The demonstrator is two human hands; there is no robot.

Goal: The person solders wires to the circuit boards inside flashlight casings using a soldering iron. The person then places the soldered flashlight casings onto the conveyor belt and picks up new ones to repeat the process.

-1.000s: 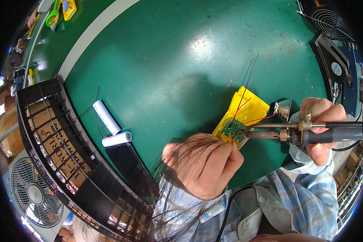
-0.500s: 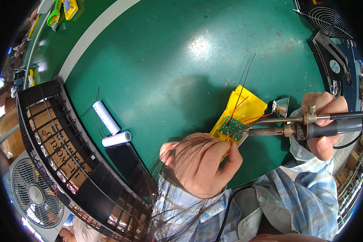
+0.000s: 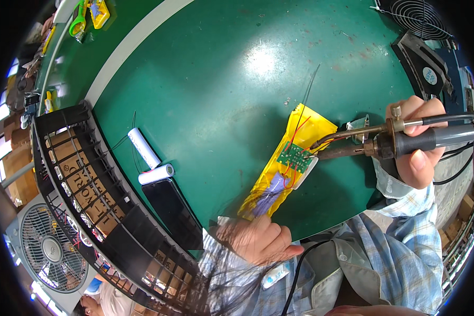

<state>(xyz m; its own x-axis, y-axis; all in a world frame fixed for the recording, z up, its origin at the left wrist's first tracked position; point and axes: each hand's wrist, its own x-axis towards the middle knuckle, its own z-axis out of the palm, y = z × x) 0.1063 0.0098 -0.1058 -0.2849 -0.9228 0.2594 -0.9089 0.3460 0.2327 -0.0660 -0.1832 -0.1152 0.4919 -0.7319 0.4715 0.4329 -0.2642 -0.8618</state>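
My right hand (image 3: 418,167) is wrapped round a soldering iron (image 3: 347,151) with a thin metal feed tube along its top. The iron's tip is at the right edge of a small green circuit board (image 3: 294,156), which lies in an open yellow plastic casing (image 3: 316,125). Red and black wires run from the board. A purple-wrapped part (image 3: 273,194) lies in the casing's nearer half. My left hand (image 3: 263,241), partly covered by strands of hair, is curled against the casing's near end; its fingertips are hidden. Beside the casing, under the feed tube, is a shiny reflector piece (image 3: 359,124).
Two wired cylindrical battery cells (image 3: 144,148) and a dark phone (image 3: 169,203) lie on the green table (image 3: 210,95) to the left. A black slatted rack (image 3: 134,224) borders them. Far right are a black stand (image 3: 421,63) and a round fan guard (image 3: 418,20).
My left hand has moved off the circuit board, back to the casing's near end, uncovering the purple-wrapped part. My right hand still holds the iron at the board. The view has shifted slightly.
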